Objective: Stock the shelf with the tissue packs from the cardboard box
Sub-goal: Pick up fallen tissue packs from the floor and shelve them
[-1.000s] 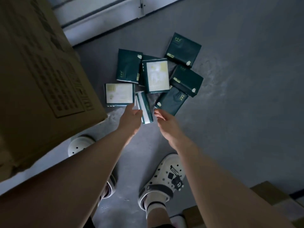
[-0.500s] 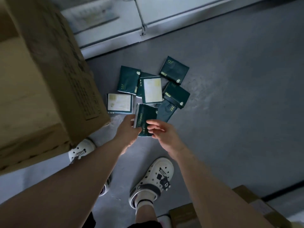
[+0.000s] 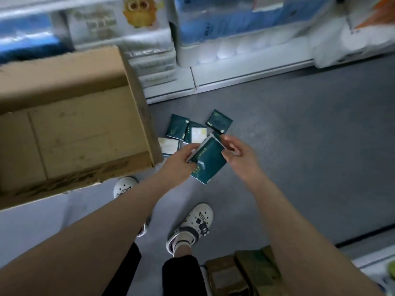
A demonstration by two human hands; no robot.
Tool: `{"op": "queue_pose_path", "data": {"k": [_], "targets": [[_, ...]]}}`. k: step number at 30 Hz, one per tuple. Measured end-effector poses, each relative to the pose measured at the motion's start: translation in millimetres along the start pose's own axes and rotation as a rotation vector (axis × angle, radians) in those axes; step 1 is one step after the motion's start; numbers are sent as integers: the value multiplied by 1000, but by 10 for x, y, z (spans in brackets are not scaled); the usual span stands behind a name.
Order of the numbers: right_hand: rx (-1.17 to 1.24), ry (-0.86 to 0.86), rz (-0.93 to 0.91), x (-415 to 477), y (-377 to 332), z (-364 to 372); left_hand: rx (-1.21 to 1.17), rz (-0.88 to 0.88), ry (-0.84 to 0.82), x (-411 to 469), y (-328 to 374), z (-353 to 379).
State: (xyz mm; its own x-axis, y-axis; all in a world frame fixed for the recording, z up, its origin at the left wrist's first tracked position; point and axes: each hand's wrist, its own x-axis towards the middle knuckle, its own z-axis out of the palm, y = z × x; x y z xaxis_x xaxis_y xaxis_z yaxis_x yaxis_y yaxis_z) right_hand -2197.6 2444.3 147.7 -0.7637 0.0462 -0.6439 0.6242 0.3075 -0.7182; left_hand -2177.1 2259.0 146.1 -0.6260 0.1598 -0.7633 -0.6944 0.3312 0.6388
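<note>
My left hand (image 3: 178, 162) grips a dark green tissue pack (image 3: 208, 160) by its left edge, lifted above the floor. My right hand (image 3: 237, 155) is at the pack's right edge, fingers curled against it. Several more green tissue packs (image 3: 178, 129) lie scattered on the grey floor just beyond my hands, some face down showing white labels. The open cardboard box (image 3: 70, 122) stands at the left, its inside looking bare. The shelf (image 3: 245, 67) runs along the top.
Big wrapped packs of toilet rolls (image 3: 241, 28) and stacked tissue packages (image 3: 154, 60) fill the bottom shelf. My feet in white clogs (image 3: 192, 225) stand below the hands. Brown cartons (image 3: 243, 272) sit at the lower right. Grey floor spreads to the right.
My hands have lifted one green pack off the floor pile and raised it. The view has tilted up, bringing the shelf and the box's inside into sight.
</note>
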Motion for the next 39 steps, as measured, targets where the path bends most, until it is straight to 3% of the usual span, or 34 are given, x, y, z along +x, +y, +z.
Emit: {"op": "queue_pose_path", "data": {"k": [7, 13, 28, 39], "targets": [[-61, -145, -133, -402, -924, 131, -133, 155, 197, -755, 415, -731], [-134, -262, -177, -549, -1526, 712, -278, 197, 361, -1144, 353, -1487], [-231, -422, -400, -945, -2948, 3315, -447, 307, 869, -2279, -333, -3853], [-389, -526, -851, -1213, -3892, 4977, -501, 333, 1209, -2841, -682, -5299]]}}
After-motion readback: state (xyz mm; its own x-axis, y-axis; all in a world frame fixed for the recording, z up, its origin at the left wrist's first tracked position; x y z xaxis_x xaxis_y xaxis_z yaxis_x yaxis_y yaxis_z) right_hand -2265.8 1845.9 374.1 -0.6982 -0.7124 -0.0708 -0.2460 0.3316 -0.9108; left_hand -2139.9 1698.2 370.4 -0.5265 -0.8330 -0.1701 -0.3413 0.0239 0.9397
